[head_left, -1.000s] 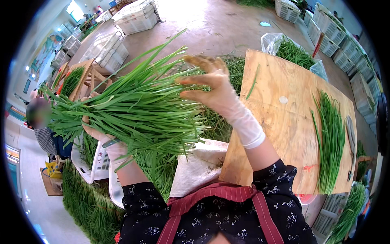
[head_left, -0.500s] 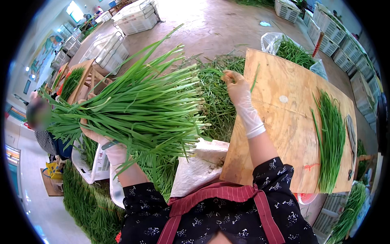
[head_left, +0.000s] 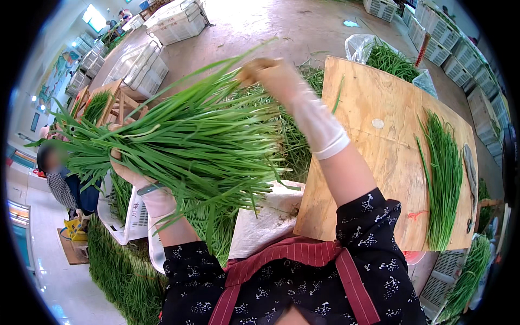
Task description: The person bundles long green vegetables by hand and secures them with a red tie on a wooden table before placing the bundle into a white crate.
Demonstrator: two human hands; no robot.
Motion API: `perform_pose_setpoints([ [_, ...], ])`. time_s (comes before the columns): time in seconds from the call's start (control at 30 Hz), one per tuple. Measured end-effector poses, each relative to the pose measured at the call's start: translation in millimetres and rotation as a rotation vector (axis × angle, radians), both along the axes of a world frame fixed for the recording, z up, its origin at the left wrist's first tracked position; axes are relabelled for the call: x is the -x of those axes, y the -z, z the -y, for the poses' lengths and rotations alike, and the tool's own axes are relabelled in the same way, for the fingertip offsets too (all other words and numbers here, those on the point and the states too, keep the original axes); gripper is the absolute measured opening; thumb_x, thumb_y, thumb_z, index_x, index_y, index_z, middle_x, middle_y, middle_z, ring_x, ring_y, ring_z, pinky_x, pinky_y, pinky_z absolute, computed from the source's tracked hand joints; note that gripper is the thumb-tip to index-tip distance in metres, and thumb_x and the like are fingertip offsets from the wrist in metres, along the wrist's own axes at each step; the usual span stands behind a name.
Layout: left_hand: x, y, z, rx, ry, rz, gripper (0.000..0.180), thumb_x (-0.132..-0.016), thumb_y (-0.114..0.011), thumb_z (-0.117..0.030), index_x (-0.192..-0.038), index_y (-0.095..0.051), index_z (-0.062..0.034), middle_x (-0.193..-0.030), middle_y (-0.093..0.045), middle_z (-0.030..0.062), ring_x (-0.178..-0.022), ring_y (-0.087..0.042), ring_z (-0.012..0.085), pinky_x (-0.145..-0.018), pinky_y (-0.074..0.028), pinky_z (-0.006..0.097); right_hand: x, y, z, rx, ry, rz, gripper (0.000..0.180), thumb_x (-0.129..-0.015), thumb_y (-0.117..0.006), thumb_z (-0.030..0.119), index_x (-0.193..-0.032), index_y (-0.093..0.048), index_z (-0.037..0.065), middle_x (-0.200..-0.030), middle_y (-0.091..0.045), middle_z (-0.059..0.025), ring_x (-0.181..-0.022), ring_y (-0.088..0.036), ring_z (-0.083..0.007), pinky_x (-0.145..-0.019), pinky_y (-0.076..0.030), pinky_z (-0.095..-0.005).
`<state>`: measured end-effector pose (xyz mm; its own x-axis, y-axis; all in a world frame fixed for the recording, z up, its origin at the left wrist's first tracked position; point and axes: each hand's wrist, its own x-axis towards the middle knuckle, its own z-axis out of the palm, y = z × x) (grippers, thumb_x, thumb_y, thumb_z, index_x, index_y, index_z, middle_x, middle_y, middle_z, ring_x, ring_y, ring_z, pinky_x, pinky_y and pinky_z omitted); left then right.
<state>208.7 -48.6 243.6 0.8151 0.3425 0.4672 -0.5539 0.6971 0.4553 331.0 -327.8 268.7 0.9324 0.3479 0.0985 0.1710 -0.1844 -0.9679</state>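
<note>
A big loose bunch of garlic chives (head_left: 189, 135) lies across my left hand (head_left: 127, 168), which is closed around its leafy part. The pale cut ends point right. My right hand (head_left: 271, 78), in a thin whitish glove and blurred, is at the bunch's far upper edge. Its fingers are bent together against the upper blades; what sits between them is hidden. Beneath the stem ends is a heap of loose green trimmings (head_left: 295, 143). On the wooden board (head_left: 368, 179) to the right rests a smaller chive bundle (head_left: 441, 179).
A white sack (head_left: 262, 216) is before my waist. White crates (head_left: 127, 214) with chives stand at left, near a seated person (head_left: 70, 181). More chives (head_left: 119, 265) cover the floor there. A plastic bag of greens (head_left: 390, 62) is behind the board; stacked crates (head_left: 460, 59) line the right.
My right hand has moved left and away from me, from above the trimmings heap to the bunch's upper edge. The left hand still holds the bunch, which has shifted slightly right.
</note>
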Motion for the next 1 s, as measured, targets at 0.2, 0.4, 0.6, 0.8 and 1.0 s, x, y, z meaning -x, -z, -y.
perform_pose_setpoints([
  [0.2, 6.8, 8.2, -30.9, -0.021, -0.094, -0.033, 0.041, -0.081, -0.047, -0.024, -0.118, -0.049, -0.0055, -0.116, -0.053, 0.013, -0.109, -0.049, 0.0284, -0.094, -0.039, 0.049, 2.6, 69.3, 57.4, -0.302, -0.188, -0.335, 0.03, -0.079, -0.056, 0.027, -0.102, -0.061, 0.007, -0.099, -0.061, -0.006, -0.098, -0.052, -0.0175, -0.086, -0.04, -0.0289],
  [0.4, 0.8, 1.9, 4.2, 0.043, -0.304, -0.263, 0.041, -0.083, -0.047, -0.03, -0.116, -0.051, -0.0046, -0.114, -0.055, 0.0137, -0.102, -0.054, 0.0279, -0.089, -0.043, 0.045, 45.6, 61.8, 16.6, -0.382, -0.323, -0.416, 0.046, -0.08, -0.064, 0.026, -0.113, -0.049, -0.003, -0.098, -0.061, -0.0125, -0.095, -0.055, -0.0198, -0.088, -0.044, -0.0288],
  [0.6, 13.2, 17.5, -15.8, -0.081, -0.125, -0.34, 0.039, -0.083, -0.05, -0.029, -0.115, -0.052, -0.0053, -0.111, -0.057, 0.0116, -0.096, -0.057, 0.0271, -0.082, -0.049, 0.043, 13.1, 20.3, 16.5, -0.499, -0.131, -0.511, 0.029, -0.083, -0.06, 0.021, -0.103, -0.057, 0.0, -0.078, -0.064, -0.0085, -0.064, -0.063, -0.0149, -0.05, -0.053, -0.0216],
  [0.8, 10.4, 7.9, 8.9, -0.039, -0.037, -0.192, 0.037, -0.083, -0.048, -0.022, -0.115, -0.052, -0.0052, -0.114, -0.056, 0.0104, -0.103, -0.053, 0.0244, -0.09, -0.044, 0.042, -0.4, 49.8, 23.2, -0.313, -0.082, -0.213, 0.026, -0.084, -0.055, 0.01, -0.109, -0.056, 0.003, -0.089, -0.062, -0.0057, -0.074, -0.058, -0.0087, -0.065, -0.05, -0.0222],
  [1.0, 7.3, 9.6, 18.2, 0.014, -0.107, -0.223, 0.044, -0.085, -0.041, -0.027, -0.124, -0.046, -0.0071, -0.121, -0.051, 0.0124, -0.109, -0.049, 0.0265, -0.094, -0.04, 0.043, 7.8, 63.1, 71.6, -0.535, -0.016, -0.308, 0.029, -0.086, -0.054, 0.025, -0.107, -0.059, 0.005, -0.095, -0.063, -0.0056, -0.086, -0.058, -0.011, -0.078, -0.045, -0.0222],
])
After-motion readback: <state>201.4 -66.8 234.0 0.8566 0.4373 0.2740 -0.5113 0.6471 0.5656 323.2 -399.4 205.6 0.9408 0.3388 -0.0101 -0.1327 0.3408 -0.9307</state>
